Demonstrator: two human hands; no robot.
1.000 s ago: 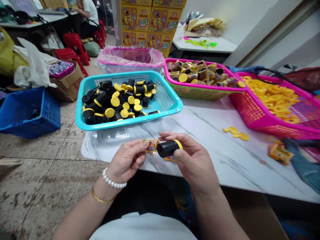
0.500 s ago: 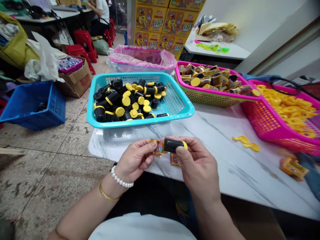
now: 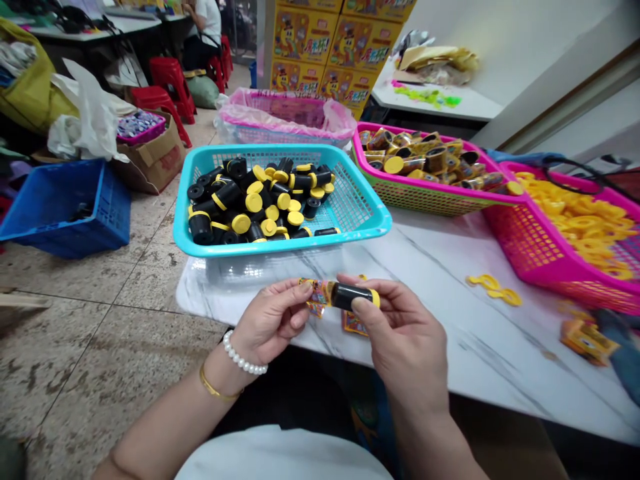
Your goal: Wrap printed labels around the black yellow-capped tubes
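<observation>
Over the table's near edge, my left hand (image 3: 275,317) pinches a colourful printed wrapper sleeve (image 3: 320,292) between thumb and fingers. My right hand (image 3: 405,333) grips a black plastic canister (image 3: 349,297) with a yellow cap, lying sideways. The canister's left end meets the wrapper; how far it sits inside I cannot tell. More printed wrappers (image 3: 353,323) lie on the table just under my hands, partly hidden. Beyond my hands stands a turquoise basket (image 3: 285,248) holding many black canisters with yellow caps.
A pink and green basket (image 3: 425,193) holds wrapped canisters. Right of it, a pink basket (image 3: 535,247) is filled with yellow plastic pieces. Two yellow loops (image 3: 495,291) lie on the marble-patterned table (image 3: 425,260). On the floor at left sits a blue crate (image 3: 70,220). A person sits far back.
My right hand has shifted slightly right with the canister, and the canister has turned a little. The left hand stays nearly still on the wrapper.
</observation>
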